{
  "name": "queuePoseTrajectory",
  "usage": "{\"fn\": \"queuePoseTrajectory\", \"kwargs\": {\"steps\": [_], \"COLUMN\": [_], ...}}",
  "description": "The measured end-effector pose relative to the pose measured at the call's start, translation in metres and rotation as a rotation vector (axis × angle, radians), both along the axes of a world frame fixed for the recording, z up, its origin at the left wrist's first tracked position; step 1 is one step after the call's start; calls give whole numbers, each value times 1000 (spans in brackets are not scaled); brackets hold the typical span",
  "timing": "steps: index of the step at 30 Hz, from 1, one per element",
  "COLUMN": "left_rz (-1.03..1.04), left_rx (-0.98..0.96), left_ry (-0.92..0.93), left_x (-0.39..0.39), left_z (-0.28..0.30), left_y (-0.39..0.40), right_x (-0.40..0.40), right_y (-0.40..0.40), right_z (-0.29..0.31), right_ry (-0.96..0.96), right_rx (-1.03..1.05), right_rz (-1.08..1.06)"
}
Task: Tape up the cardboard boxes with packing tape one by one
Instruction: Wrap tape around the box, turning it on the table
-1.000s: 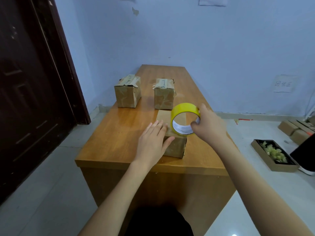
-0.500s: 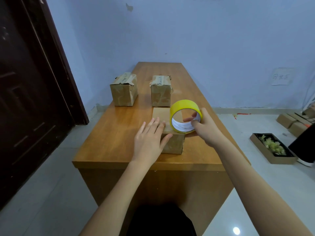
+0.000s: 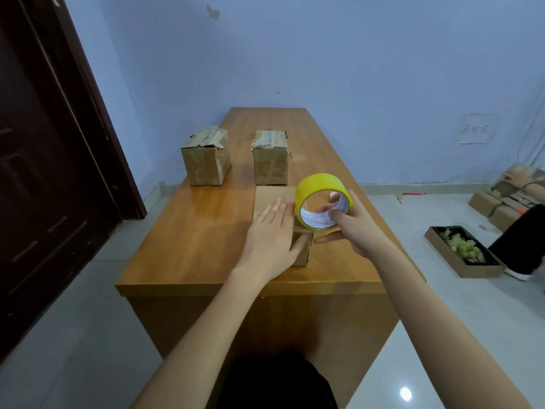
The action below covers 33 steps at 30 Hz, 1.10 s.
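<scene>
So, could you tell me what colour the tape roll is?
Yellow, white inside the tape roll; head view.

Bare packing room – desk (image 3: 188, 240), floor cartons (image 3: 483, 202)

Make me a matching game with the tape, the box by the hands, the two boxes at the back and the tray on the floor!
1 tape roll
2 near box
3 two far boxes
4 tray

A under the flat left hand
B already taped on top
C yellow, held in the right hand
D on the floor, right of the table

Pairs: 1-C, 2-A, 3-B, 4-D
</scene>
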<state>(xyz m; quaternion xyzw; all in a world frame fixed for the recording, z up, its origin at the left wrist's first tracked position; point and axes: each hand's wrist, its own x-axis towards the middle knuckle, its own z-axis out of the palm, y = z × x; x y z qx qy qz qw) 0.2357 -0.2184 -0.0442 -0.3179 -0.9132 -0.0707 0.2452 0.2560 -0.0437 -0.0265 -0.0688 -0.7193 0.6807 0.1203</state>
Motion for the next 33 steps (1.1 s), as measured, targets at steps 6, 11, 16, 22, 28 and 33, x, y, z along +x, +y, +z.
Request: {"fn": "queuePoseTrajectory", "kwargs": {"steps": [6,11,16,22,28,33], "left_rz": [-11,-20,-21,-33,-5,50], "left_rx": [-24,-7,2,6,-44,-115], "left_ry": [-15,-1,5,15,-6,35], "left_x": [-5,-4,-6,-3,-9,-7], "left_z": [-4,-7,-7,-8,-9,-6], "left_y": [-6,-5,-5,-3,1,4], "right_x": [-4,-5,-6,-2,11,12], "right_y": [-9,-4,5,22,40,24], "right_z": [-3,2,20,13,-22,-45], "right_ry": [26,21,-18,-16,-150,-164], "right_rx": [99,167,293,185,105,-71], "right_rz": [-44,-43,97,90,29,53]}}
